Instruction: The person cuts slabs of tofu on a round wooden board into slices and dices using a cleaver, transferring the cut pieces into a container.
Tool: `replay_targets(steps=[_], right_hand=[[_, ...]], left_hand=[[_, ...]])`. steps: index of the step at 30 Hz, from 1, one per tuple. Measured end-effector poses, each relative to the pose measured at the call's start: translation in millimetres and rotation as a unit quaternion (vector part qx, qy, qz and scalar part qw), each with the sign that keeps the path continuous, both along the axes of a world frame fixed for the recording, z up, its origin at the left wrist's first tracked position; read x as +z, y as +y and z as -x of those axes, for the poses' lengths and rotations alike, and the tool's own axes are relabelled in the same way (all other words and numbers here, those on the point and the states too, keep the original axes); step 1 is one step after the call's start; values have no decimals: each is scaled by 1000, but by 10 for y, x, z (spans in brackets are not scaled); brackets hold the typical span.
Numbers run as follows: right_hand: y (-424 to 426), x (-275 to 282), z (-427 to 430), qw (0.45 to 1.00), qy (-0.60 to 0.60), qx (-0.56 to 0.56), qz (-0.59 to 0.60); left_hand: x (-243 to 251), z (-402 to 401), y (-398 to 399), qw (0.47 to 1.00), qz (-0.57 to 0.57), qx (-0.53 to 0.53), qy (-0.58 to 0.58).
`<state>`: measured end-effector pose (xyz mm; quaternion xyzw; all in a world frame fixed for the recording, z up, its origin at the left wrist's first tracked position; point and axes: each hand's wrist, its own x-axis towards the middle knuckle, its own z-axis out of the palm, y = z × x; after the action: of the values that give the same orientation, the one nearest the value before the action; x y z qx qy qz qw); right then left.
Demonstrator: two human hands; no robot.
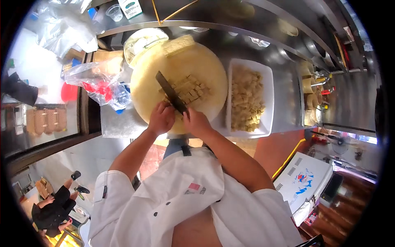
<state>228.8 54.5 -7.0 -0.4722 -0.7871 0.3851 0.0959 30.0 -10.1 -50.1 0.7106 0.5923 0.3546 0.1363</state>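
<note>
A large round chopping board lies before me on a steel counter. My right hand grips the handle end of a dark-bladed cleaver, whose blade slants up and left across the board. Close beside the blade, my left hand rests on the board's near part with its fingers curled; what lies under them is hidden. Pale, tofu-like pieces, cut into small cubes, lie to the right of the blade. A longer uncut slab of similar food sits at the board's far edge.
Right of the board stands a white plastic tub heaped with pale cubes. A bowl stands behind the board, and plastic bags lie to its left. A steel shelf runs across the back. Another person is at the lower left.
</note>
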Motion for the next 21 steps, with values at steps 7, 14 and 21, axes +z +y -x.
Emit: replay_targets(steps=[7, 14, 21], right_hand=[[41, 558, -228, 998, 17, -58, 23], [-237, 601, -895, 979, 117, -160, 45], [-635, 192, -1475, 890, 112, -311, 315]], left_hand=[[153, -127, -253, 998, 36, 20, 55], [-98, -253, -61, 996, -15, 68, 47], [198, -48, 479, 992, 28, -17, 125]])
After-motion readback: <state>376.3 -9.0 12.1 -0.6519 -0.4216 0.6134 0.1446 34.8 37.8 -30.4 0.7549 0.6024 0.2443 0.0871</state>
